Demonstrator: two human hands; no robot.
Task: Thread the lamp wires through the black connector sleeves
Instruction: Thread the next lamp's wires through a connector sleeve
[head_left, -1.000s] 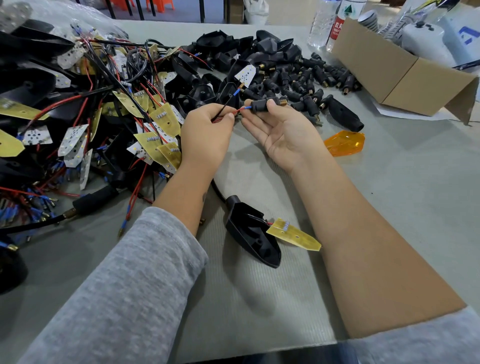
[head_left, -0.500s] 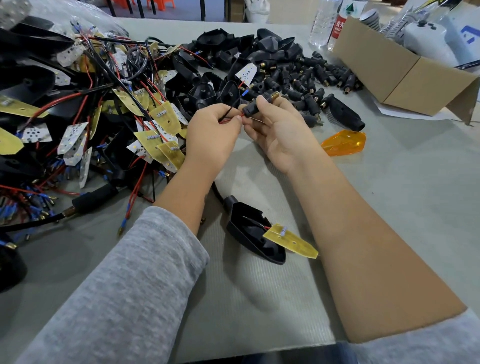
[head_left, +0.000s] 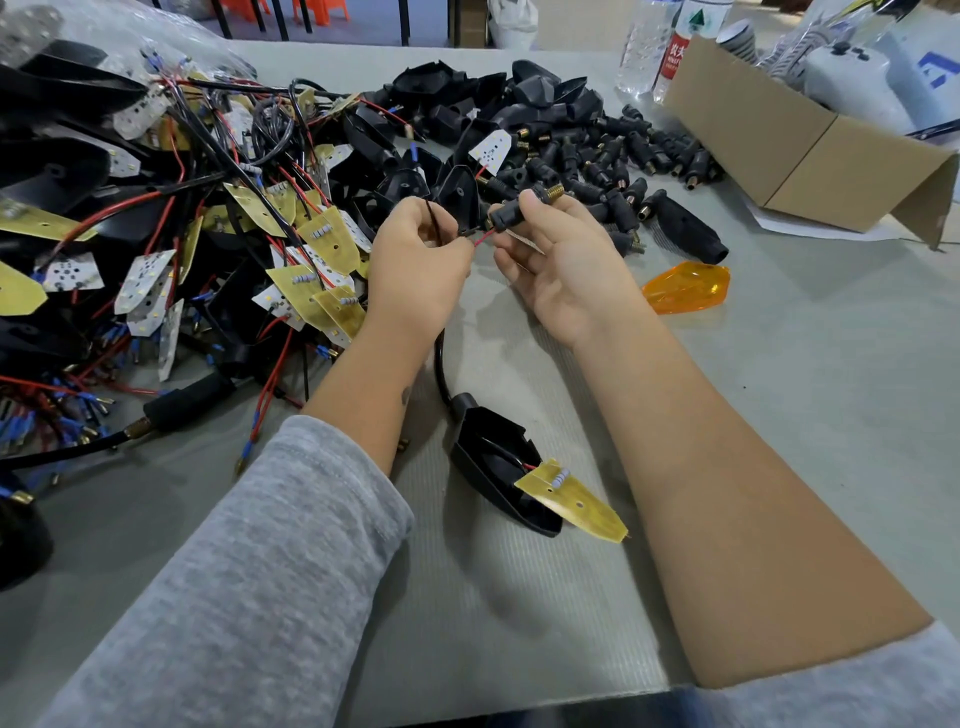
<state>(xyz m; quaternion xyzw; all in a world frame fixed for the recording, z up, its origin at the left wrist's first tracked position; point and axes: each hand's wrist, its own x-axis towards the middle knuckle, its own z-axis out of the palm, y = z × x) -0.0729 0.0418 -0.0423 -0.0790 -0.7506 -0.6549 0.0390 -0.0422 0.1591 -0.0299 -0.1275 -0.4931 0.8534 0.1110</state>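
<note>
Grey table (head_left: 779, 415), hands (head_left: 415, 260) on wires (head_left: 480, 238)

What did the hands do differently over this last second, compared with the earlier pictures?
The right hand tipped the black connector sleeve it holds so its brass end points up and away, and the red wire now runs into its near end. The left hand kept its grip on the wires. The lamp housing on the table stayed put.

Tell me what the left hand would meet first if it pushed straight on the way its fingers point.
Probably the black connector sleeve gripped by the right hand. The left hand pinches the red and black lamp wires, fingers aimed right towards the sleeve's near end; depth is uncertain.
</note>
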